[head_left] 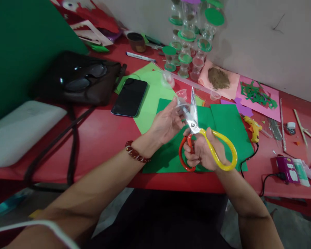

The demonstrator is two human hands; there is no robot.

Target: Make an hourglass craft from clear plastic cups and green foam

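Observation:
My right hand point(206, 148) grips a pair of scissors point(195, 128) by one yellow and one red handle, and the blades are spread apart, pointing away from me. My left hand point(168, 121), with a beaded bracelet at its wrist, pinches a small clear plastic cup point(180, 109). One blade reaches the cup; whether it cuts in I cannot tell. Under both hands lie green paper sheets point(160, 159). Just beyond them sit another clear cup point(181, 94) and a light green sheet point(145, 121).
Left are a phone point(131, 97), a dark bag point(101, 90) with glasses on it, and a white case point(23, 128). Stacked cups point(185, 58) with green discs stand by the wall. Right are a yellow glue gun point(254, 128), its cord, and a purple box point(287, 169).

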